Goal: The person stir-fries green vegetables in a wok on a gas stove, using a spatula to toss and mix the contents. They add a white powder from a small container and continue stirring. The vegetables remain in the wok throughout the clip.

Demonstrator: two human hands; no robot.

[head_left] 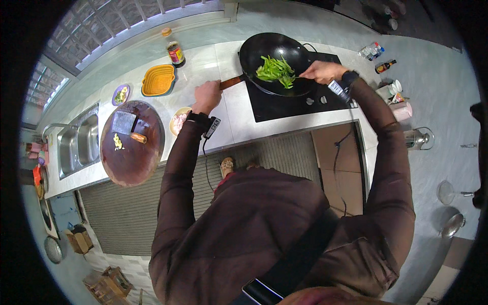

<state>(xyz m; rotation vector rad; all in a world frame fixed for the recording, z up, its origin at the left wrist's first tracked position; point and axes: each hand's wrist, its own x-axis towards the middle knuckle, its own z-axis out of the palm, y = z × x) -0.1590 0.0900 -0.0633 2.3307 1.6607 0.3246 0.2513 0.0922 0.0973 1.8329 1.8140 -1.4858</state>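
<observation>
A black wok (254,50) sits on the black cooktop (269,109), with cut green vegetables (275,70) heaped in its middle. My left hand (208,95) is closed around the wok's wooden handle (231,83) on the left side. Over the wok's right rim, my right hand (323,72) is closed with its fingers pointing toward the vegetables. What it grips, if anything, is too small and hidden to name. Beside my left wrist stands a bowl (181,115) with pale pinkish food, partly covered by my forearm.
A round chopping board (133,165) on the left bears a cleaver (123,122) and chopped pieces. Behind it are a small purple dish (121,95), a yellow basket (158,80) and a sauce bottle (175,53). A double sink (79,144) lies far left; bottles (385,66) and cups stand right.
</observation>
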